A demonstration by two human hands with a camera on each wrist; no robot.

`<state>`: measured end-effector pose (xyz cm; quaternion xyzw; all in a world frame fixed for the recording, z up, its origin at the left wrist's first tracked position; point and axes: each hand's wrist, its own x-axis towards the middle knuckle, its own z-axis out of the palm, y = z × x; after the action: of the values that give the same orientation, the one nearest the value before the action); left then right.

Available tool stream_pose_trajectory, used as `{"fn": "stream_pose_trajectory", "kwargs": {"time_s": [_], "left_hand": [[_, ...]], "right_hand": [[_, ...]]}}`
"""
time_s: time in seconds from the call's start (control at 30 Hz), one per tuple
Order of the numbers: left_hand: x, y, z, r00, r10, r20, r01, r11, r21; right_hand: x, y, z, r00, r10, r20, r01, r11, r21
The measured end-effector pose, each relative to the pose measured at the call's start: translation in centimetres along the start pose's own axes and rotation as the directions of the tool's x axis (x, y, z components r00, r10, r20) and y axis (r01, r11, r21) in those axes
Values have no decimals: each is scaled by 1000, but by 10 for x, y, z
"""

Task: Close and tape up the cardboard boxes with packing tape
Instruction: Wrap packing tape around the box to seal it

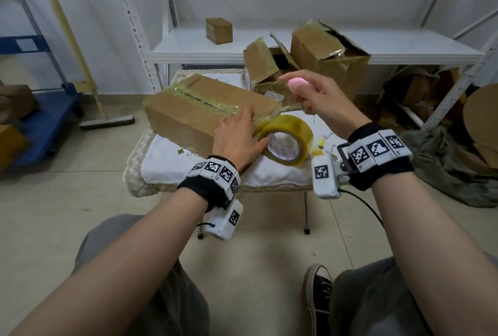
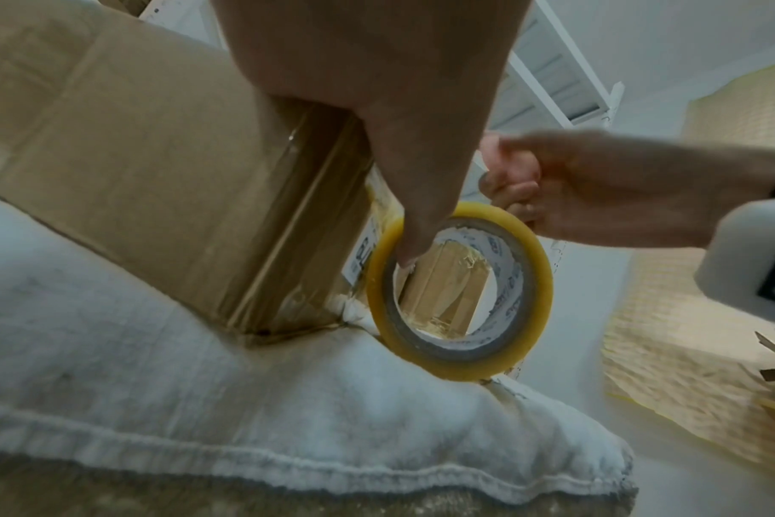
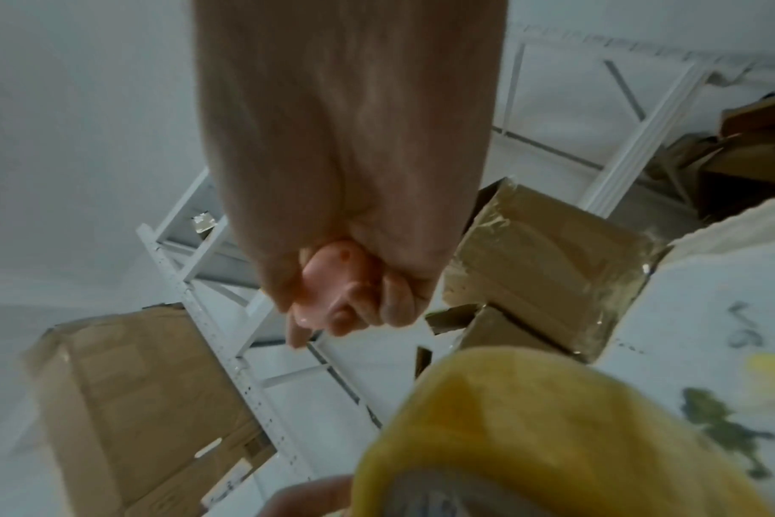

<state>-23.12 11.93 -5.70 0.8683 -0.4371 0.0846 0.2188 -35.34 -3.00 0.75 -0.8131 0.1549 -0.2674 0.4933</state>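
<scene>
cardboard box [image 1: 204, 109] on the cloth-covered stool [image 1: 215, 171]; my left hand [image 1: 237, 136] grips the tape roll [image 1: 285, 140] against its end — my right hand [image 1: 318, 91] clasps a pink cutter [image 1: 297, 84]. keep the strip taut, i judge, and cut close to the roll.

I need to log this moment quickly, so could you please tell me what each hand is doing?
Left hand: holding the tape roll, thumb hooked into its core.
Right hand: closed around a small pink tool.

Left hand [image 1: 237, 139] forward, fingers extended, thumb hooked, right hand [image 1: 315, 93] raised, fingers curled into a fist
</scene>
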Motion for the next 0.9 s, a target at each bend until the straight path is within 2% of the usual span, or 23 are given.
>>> {"fn": "stream_pose_trajectory", "kwargs": {"time_s": [0.1, 0.33, 0.47, 0.6, 0.77, 0.9], "left_hand": [[1, -1, 2, 1000, 3, -4, -3, 1000, 1], [2, -3, 5, 1000, -1, -23, 2, 1000, 11], [4, -4, 7, 1000, -13, -25, 13, 1000, 14], [5, -6, 9, 1000, -14, -27, 15, 1000, 9], [6, -4, 8, 997, -67, -44, 65, 997, -43], [5, -3, 6, 996, -84, -41, 82, 995, -50]], "right_hand": [[13, -8, 13, 986, 103, 128, -96, 994, -56], [24, -2, 17, 935, 100, 339, 0, 959, -283], [20, -6, 15, 906, 113, 408, 57, 923, -381], [19, -8, 17, 914, 62, 401, 114, 909, -402], [20, 7, 18, 941, -65, 333, 209, 885, -416], [20, 9, 10, 931, -103, 350, 253, 874, -415]]}}
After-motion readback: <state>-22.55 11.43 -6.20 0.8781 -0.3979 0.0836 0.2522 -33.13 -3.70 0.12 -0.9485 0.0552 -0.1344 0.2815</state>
